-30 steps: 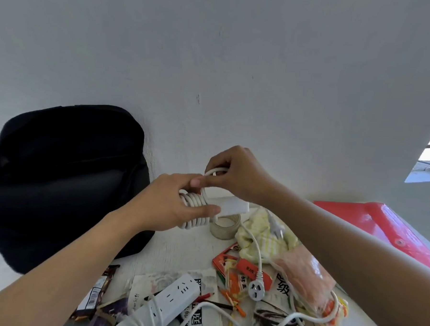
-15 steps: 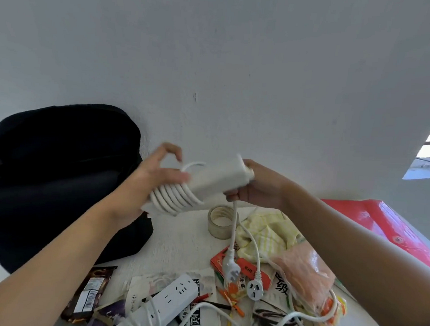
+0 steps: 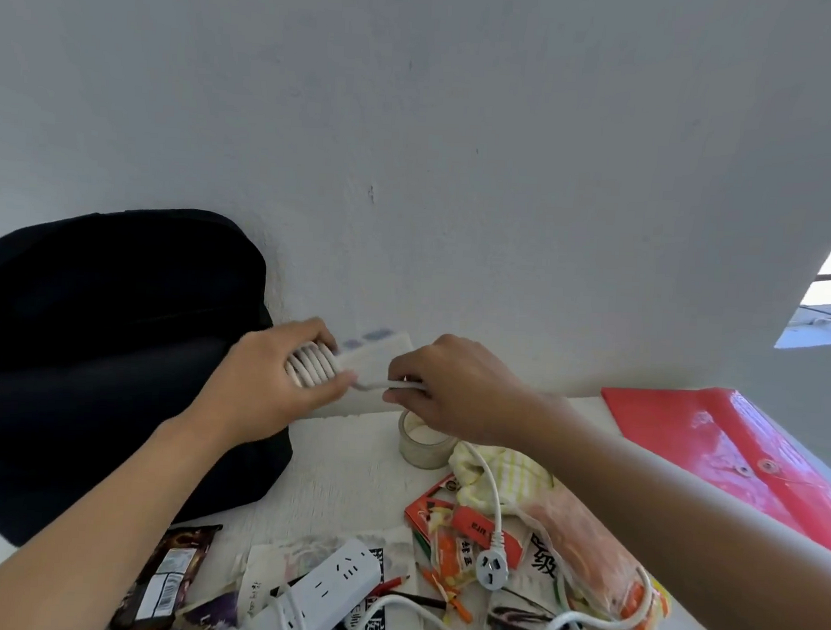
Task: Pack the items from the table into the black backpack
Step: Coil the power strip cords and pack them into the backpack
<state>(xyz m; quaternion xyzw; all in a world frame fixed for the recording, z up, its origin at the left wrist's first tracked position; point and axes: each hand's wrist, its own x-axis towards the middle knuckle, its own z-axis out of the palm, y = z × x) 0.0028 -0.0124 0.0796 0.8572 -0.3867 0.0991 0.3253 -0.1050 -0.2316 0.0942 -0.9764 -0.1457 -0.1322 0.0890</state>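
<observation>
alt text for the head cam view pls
The left hand grips a white power strip with its cord coiled round it, while the right hand pinches the loose run of cord, above a cluttered table. A black backpack stands at left against the wall.

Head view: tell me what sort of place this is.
Probably a home or dorm room: a white table against a bare painted wall, cluttered with a power strip, snack packets and a red folder.

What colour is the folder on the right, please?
The folder is red, clearest in the head view.
</observation>
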